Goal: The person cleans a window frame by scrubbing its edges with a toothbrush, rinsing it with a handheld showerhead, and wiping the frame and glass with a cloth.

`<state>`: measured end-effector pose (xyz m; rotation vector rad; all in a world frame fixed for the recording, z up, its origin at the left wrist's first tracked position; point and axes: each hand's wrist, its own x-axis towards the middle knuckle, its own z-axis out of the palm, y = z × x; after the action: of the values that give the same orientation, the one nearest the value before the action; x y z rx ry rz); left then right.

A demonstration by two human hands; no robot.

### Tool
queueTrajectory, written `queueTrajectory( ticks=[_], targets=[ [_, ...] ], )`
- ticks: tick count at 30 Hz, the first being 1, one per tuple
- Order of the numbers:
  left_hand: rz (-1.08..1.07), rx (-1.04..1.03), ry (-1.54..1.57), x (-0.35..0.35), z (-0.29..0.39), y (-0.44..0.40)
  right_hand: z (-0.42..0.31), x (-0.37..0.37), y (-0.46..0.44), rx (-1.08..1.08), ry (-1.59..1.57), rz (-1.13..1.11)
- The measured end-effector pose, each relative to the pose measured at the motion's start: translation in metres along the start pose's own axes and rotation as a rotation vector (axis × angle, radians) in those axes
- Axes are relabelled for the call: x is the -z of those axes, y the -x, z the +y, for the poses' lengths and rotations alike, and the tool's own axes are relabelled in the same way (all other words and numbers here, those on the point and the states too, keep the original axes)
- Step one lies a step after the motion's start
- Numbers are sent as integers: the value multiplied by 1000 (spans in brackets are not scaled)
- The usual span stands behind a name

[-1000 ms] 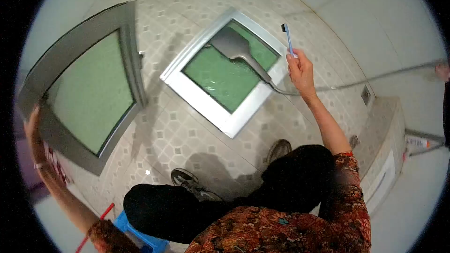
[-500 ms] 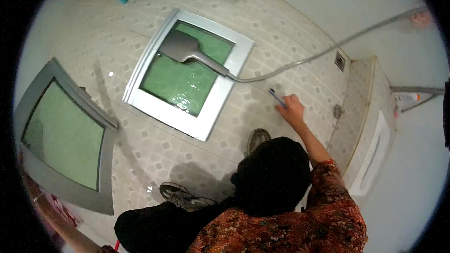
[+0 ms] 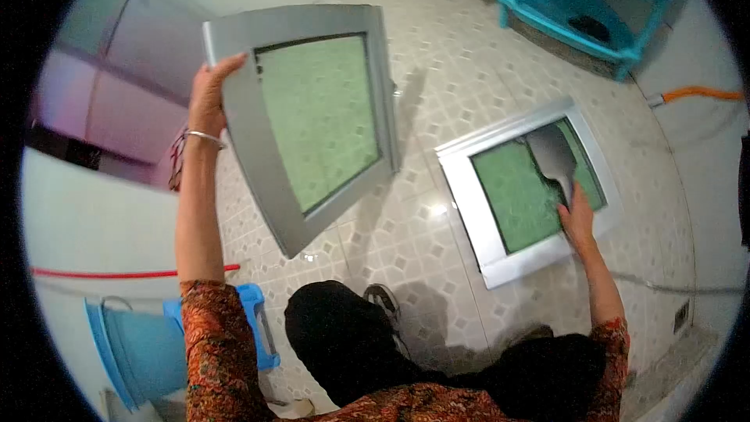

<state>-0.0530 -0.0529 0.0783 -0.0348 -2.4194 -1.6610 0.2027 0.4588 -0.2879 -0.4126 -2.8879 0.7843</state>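
Observation:
My left hand grips the side of a grey-framed glass panel, its thumb over the frame. This panel stands tilted above the tiled floor, and its pane looks green. A second, silver-framed glass panel lies flat on the floor to the right, with water on its pane. On that panel rests a grey shower head, its wide head face down. My right hand is closed around the shower head's handle.
A turquoise plastic rack stands at the back right. The shower hose runs off right, near a floor drain. An orange hose is at the right wall. At lower left are a blue bucket and a red pole.
My view has swung left. My right hand, which held a small brush-like stick beside the panel, is now on the shower head's handle. My left hand now shows on the grey-framed panel, which appears raised.

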Motion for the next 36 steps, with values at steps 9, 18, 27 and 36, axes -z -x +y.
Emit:
queueTrajectory(
  ticks=[9,18,27,36],
  targets=[
    [-7,126,193,33,-35,-10,-58,51,-54,9,-159,9],
    [-107,8,214,6,-4,-3,-314,108,-121,296,-822,-10],
    [-231,-248,-60,-49,26,-12,-396,148,-134,542,-1041,179],
    [-338,-350,-162,-91,59,-20,-358,182,-151,622,-829,457]
  ],
)
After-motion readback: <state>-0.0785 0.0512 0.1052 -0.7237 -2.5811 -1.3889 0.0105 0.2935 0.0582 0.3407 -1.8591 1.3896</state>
